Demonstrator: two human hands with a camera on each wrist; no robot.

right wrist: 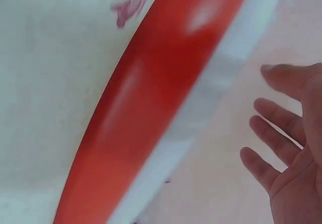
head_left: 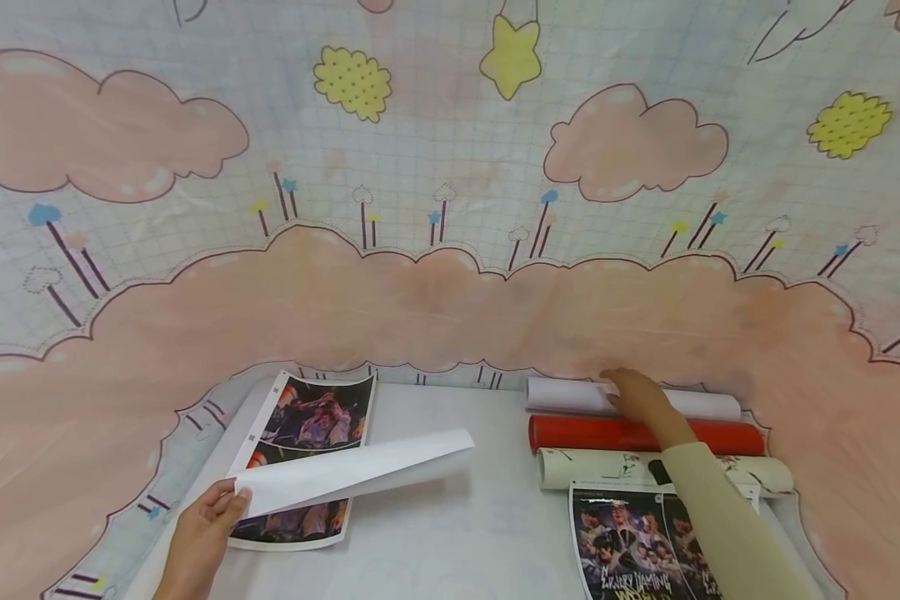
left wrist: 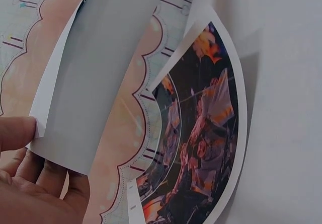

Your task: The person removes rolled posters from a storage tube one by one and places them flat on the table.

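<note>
My left hand [head_left: 204,529] pinches one end of a curled white paper sheet [head_left: 345,471] between thumb and fingers. The sheet is held over a printed photo poster [head_left: 318,408] at the left of the white surface. In the left wrist view the thumb lies on the edge of the sheet [left wrist: 95,83], the fingers under it. My right hand [head_left: 641,404] is over a white paper roll [head_left: 705,405] at the back right. In the right wrist view its fingers are spread and hold nothing, beside the white roll [right wrist: 201,103] and a red roll [right wrist: 146,103].
Below the white roll lie the red roll [head_left: 585,433] and a pale patterned roll [head_left: 570,469], side by side. A dark group-photo poster [head_left: 622,542] lies nearest the front right. The white surface [head_left: 450,542] sits on a peach cloud-print sheet [head_left: 420,321] that rises behind.
</note>
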